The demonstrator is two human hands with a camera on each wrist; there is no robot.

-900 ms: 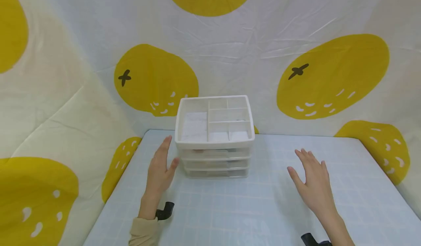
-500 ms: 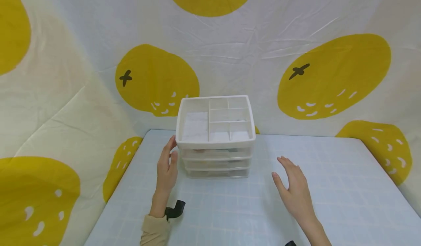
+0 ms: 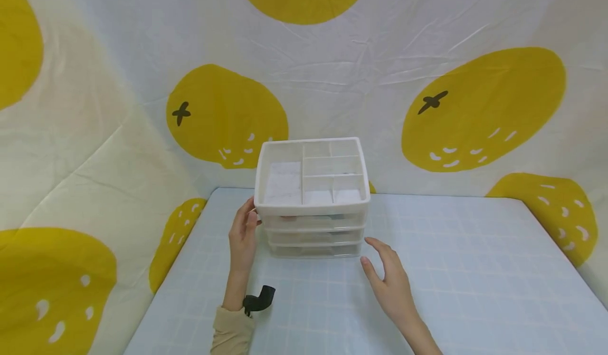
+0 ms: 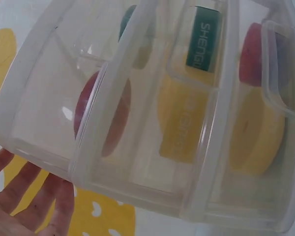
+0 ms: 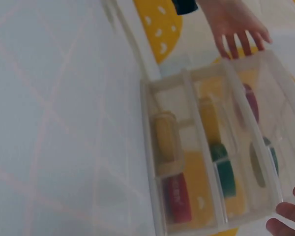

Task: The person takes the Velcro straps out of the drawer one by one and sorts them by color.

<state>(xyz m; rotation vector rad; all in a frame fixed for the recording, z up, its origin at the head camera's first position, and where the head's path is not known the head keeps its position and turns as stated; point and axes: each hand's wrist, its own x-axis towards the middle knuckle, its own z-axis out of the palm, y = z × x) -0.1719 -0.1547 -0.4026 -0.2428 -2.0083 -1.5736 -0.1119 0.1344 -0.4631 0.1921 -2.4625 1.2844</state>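
Observation:
A white plastic desktop drawer unit (image 3: 311,209) stands at the back of the table, three clear drawers under a divided top tray. My left hand (image 3: 243,241) rests its fingers along the unit's left side, just below the tray rim. Fairly straight fingers (image 4: 53,200) show against that side in the left wrist view. Beside the lower right front corner is my right hand (image 3: 393,289), thumb and fingers spread, holding nothing. Through the drawer fronts show a green box (image 4: 204,39) with white lettering, a yellow round-edged thing (image 4: 257,132) and a red box (image 5: 177,197).
The table (image 3: 309,302) has a pale blue checked cover. Behind it hangs a white cloth (image 3: 342,80) printed with large yellow fruit. A black wrist mount (image 3: 260,298) sticks out from the left wrist. All three drawers are closed.
The left hand has moved right until its fingers lie at the unit's side. The right hand has come left across the table, close to the unit's right front corner. The unit stays put.

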